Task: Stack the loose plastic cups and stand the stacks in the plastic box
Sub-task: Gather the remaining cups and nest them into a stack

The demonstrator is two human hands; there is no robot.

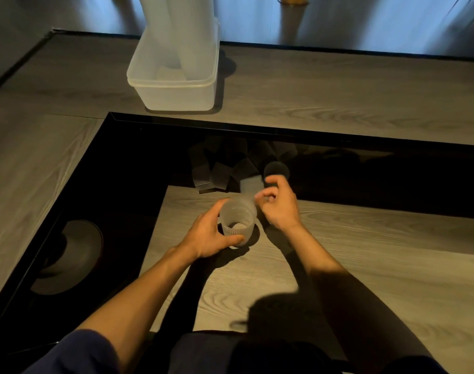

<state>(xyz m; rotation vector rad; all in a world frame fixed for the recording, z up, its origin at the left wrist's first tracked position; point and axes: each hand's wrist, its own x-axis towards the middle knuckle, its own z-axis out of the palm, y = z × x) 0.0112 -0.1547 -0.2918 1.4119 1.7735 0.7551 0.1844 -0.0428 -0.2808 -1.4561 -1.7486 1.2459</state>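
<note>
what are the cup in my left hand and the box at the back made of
Cup: probably thin plastic, translucent and frosted, with fine vertical ribs on its wall. Box: likely plastic too, milky and semi-clear, smooth, with a moulded band round the rim.

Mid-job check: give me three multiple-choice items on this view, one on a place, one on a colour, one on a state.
1. Where does the plastic box stand?
A) farther from the person, beyond the loose cups
B) on a chair
C) on the person's lap

2. What colour is the box?
A) red
B) black
C) translucent white

3. How is the cup that the left hand holds?
A) lying on its side
B) upright, mouth up
C) upside down

Answers:
1 A: it stands past the loose cups, with tall stacks in it.
2 C: its walls look milky and let light through.
3 B: its bottom shows through the open mouth.
</note>
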